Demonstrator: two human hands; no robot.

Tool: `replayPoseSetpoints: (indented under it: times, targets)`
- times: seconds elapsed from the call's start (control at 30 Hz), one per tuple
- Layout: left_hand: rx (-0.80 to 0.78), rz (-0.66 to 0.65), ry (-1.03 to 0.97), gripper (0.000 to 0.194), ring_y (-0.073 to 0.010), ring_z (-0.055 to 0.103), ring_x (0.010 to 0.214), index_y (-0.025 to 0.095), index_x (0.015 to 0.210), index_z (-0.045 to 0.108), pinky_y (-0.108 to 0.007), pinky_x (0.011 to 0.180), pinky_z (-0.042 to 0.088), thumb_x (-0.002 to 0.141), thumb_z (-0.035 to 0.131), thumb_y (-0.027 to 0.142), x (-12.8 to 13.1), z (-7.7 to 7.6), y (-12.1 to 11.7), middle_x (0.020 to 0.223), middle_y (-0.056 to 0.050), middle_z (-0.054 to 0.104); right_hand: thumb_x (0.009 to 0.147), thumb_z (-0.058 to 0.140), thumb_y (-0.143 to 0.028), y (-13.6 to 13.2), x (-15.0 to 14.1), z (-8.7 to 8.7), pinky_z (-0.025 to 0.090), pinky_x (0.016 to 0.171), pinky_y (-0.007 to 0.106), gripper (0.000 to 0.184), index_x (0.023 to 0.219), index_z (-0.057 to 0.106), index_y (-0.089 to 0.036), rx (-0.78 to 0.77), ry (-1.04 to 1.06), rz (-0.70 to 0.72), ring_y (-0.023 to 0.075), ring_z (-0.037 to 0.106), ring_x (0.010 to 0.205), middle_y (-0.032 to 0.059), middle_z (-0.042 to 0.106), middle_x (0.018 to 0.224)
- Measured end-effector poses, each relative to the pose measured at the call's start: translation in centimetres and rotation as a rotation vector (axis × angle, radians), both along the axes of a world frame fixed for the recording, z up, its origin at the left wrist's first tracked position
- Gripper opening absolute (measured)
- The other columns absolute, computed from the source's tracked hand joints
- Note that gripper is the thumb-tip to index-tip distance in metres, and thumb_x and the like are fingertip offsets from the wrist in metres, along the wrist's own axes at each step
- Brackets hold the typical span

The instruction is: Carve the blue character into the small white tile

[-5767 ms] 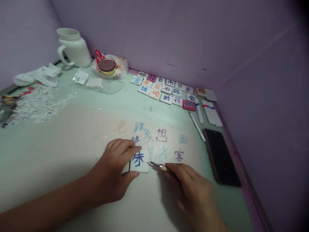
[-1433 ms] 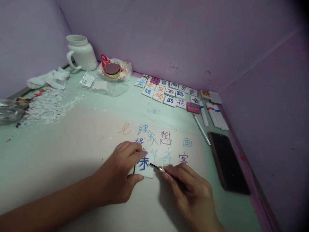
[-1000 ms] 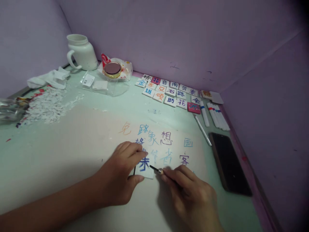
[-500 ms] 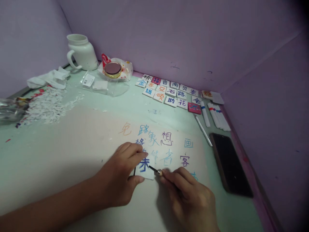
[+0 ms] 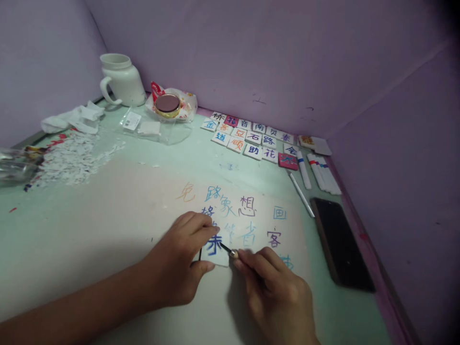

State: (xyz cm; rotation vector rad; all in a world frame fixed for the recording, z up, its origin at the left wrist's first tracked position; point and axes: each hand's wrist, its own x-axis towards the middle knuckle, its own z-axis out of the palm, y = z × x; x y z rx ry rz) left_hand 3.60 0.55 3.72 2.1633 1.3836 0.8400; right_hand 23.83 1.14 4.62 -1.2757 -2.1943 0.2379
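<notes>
A small white square tile (image 5: pixel 220 259) with a blue handwritten character lies on the sheet in front of me. My left hand (image 5: pixel 185 256) pins it, fingers over its upper left part and thumb on its lower left edge, so part of the character is hidden. In my right hand (image 5: pixel 276 287) is a slim carving knife (image 5: pixel 233 253), gripped like a pen. Its dark blade touches or nearly touches the right side of the blue character, and the handle is mostly covered by my fingers.
The pale sheet (image 5: pixel 118 206) bears coloured characters. Behind are rows of character tiles (image 5: pixel 253 138). At right lie markers (image 5: pixel 325 175), a thin white craft knife (image 5: pixel 301 194) and a phone (image 5: pixel 341 244). A white mug (image 5: pixel 125 84), a round tin (image 5: pixel 167 104) and white shavings (image 5: pixel 74 160) occupy the left.
The blade tip has shifted slightly left and up along the character, with my right hand following. My left hand keeps its hold on the tile.
</notes>
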Motion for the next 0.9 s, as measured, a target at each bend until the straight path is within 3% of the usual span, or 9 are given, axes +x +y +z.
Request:
replayPoseSetpoints:
  times: [0.13,0.37,0.67,0.9]
  targets:
    - [-0.007,-0.005,0.005,0.048,-0.0274,0.049,0.107,0.016,0.119,0.05,-0.045,0.092,0.045,0.073,0.058,0.008,0.0,0.0,-0.1,0.114,-0.011,0.052,0.091,0.05,-0.022,-0.2,0.0,-0.1,0.044,0.039,0.02,0.019,0.087,0.069,-0.02,-0.01,0.033,-0.015,0.011,0.062,0.045,-0.0009,0.065,0.067]
    - [0.003,0.015,0.03,0.048,-0.0284,0.049,0.106,0.017,0.117,0.049,-0.047,0.091,0.044,0.071,0.06,0.008,0.1,0.2,-0.1,0.113,-0.011,0.052,0.089,0.057,-0.017,0.1,0.6,0.0,0.05,0.053,0.015,0.011,0.091,0.067,-0.019,-0.19,0.275,0.057,0.009,0.064,0.058,-0.0009,0.065,0.07]
    - [0.024,0.043,0.042,0.05,-0.0288,0.049,0.099,0.017,0.113,0.051,-0.048,0.087,0.043,0.066,0.066,0.011,0.3,0.5,-0.1,0.108,-0.011,0.053,0.091,0.053,-0.021,-1.1,1.5,0.3,0.04,0.043,0.02,0.017,0.097,0.069,-0.02,0.057,-0.096,0.026,0.0083,0.06,0.046,-0.0026,0.064,0.065]
    - [0.012,0.04,0.06,0.055,-0.0271,0.048,0.095,0.016,0.116,0.051,-0.047,0.085,0.042,0.064,0.071,0.013,0.4,0.5,-0.1,0.103,-0.009,0.054,0.091,0.048,-0.018,-1.3,1.0,0.5,0.035,0.043,0.02,0.025,0.091,0.073,-0.023,0.092,-0.128,-0.022,0.0072,0.06,0.047,-0.0029,0.066,0.064]
